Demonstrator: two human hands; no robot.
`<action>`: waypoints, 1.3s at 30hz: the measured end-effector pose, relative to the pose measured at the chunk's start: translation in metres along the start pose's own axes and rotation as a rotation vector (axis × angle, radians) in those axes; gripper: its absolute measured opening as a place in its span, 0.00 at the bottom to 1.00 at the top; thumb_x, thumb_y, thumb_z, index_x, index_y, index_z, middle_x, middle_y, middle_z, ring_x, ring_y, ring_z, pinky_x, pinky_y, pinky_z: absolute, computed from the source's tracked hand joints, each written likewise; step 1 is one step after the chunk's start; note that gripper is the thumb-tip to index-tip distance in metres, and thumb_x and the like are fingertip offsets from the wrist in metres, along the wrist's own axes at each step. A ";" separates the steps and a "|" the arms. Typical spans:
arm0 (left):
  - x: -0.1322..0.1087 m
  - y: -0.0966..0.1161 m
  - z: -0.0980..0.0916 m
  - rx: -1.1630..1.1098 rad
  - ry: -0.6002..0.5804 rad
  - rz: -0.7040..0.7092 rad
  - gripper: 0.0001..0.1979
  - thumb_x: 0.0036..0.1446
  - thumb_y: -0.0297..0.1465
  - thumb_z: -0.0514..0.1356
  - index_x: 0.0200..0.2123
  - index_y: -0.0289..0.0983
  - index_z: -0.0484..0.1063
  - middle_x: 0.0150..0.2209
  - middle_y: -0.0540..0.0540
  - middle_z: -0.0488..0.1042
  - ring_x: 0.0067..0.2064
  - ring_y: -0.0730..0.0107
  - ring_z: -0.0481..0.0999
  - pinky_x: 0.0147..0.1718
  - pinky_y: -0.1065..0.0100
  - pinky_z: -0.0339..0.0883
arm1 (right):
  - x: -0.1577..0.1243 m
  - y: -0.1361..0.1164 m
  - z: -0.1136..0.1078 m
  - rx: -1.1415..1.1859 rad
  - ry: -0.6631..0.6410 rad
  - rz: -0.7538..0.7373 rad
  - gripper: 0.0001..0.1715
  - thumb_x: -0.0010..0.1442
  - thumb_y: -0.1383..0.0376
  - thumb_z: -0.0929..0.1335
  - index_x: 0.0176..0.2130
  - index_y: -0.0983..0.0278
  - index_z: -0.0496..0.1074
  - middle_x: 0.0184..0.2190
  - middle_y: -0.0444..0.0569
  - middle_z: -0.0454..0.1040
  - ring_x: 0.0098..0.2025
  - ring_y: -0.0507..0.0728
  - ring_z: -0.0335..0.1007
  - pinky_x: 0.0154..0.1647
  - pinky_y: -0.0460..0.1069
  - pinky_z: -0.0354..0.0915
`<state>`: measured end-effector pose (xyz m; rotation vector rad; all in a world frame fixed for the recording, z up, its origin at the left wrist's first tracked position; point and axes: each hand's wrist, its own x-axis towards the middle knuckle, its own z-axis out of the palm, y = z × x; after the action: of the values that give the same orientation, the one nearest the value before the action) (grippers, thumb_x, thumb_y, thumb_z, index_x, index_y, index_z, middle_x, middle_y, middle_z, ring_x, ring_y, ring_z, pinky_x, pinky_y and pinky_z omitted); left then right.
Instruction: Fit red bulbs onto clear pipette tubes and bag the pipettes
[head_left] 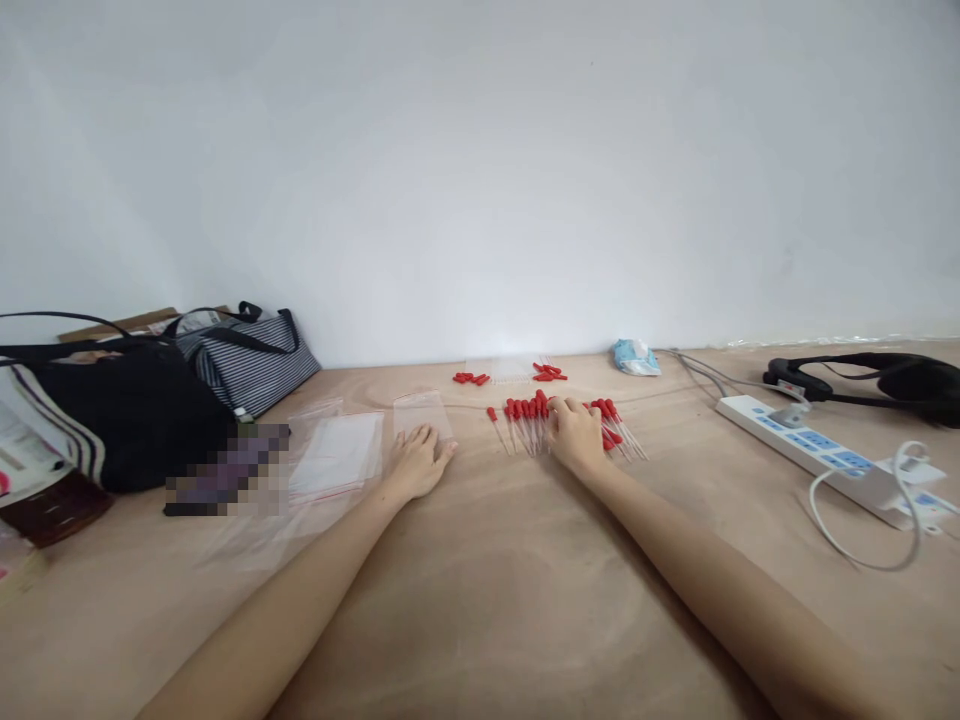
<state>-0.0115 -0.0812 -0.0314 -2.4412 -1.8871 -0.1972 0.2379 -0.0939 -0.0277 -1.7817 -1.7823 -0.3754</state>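
Note:
My left hand [418, 462] lies flat on the wooden table [495, 590], fingers stretched out, touching the lower edge of a small clear zip bag [421, 411]. My right hand [576, 432] rests on a pile of several clear droppers with red bulbs [525, 418], its fingers curled over them; what they grip is hidden. More red bulbs [471, 378] and a second red cluster [549, 372] lie further back near the wall.
Clear zip bags [336, 452] lie left of my left hand. A black bag [112, 410] and a striped bag [247, 365] stand at far left. At right are a white power strip [817, 452] with cable, a black headset [885, 380] and a blue-white packet [636, 357].

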 end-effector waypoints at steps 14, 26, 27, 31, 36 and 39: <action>-0.092 -0.006 -0.027 -0.353 -0.002 0.367 0.18 0.58 0.35 0.47 0.46 0.36 0.68 0.52 0.43 0.66 0.54 0.63 0.63 0.54 0.57 0.55 | -0.015 -0.007 0.002 -0.050 -0.052 -0.096 0.14 0.55 0.64 0.59 0.36 0.61 0.72 0.33 0.51 0.70 0.39 0.58 0.57 0.38 0.54 0.44; -0.099 -0.005 -0.033 -0.761 -0.094 0.758 0.17 0.48 0.20 0.50 0.38 0.39 0.71 0.42 0.44 0.74 0.48 0.64 0.70 0.50 0.53 0.60 | -0.068 0.002 -0.046 0.605 -0.371 -0.396 0.15 0.57 0.57 0.61 0.27 0.64 0.70 0.25 0.46 0.69 0.30 0.52 0.61 0.34 0.48 0.56; -0.094 0.000 -0.032 -0.770 -0.100 0.759 0.16 0.48 0.20 0.50 0.37 0.38 0.71 0.42 0.43 0.74 0.47 0.64 0.71 0.50 0.54 0.60 | -0.070 0.004 -0.049 0.625 -0.398 -0.415 0.15 0.56 0.56 0.62 0.29 0.64 0.70 0.26 0.46 0.69 0.31 0.52 0.62 0.35 0.49 0.57; -0.079 0.022 -0.029 -0.747 -0.104 0.736 0.10 0.51 0.24 0.52 0.35 0.36 0.71 0.41 0.41 0.74 0.46 0.65 0.72 0.49 0.59 0.62 | -0.071 0.014 -0.057 0.684 -0.465 -0.543 0.17 0.52 0.54 0.65 0.37 0.64 0.72 0.33 0.50 0.69 0.36 0.55 0.62 0.39 0.51 0.59; -0.076 0.039 -0.030 -0.556 -0.150 0.613 0.21 0.51 0.36 0.57 0.50 0.39 0.63 0.56 0.41 0.60 0.57 0.59 0.58 0.52 0.55 0.55 | -0.072 0.020 -0.060 0.800 -0.576 -0.702 0.23 0.52 0.56 0.65 0.46 0.65 0.69 0.43 0.55 0.69 0.45 0.57 0.63 0.47 0.54 0.57; -0.079 0.042 -0.031 -0.497 -0.188 0.595 0.24 0.54 0.37 0.55 0.54 0.41 0.58 0.58 0.42 0.56 0.59 0.59 0.53 0.55 0.52 0.49 | -0.072 0.015 -0.063 0.781 -0.634 -0.784 0.28 0.50 0.54 0.66 0.49 0.63 0.66 0.47 0.56 0.67 0.49 0.59 0.62 0.51 0.56 0.53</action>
<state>0.0078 -0.1712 -0.0095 -3.3274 -1.1640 -0.4608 0.2609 -0.1876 -0.0228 -0.6264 -2.5320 0.6106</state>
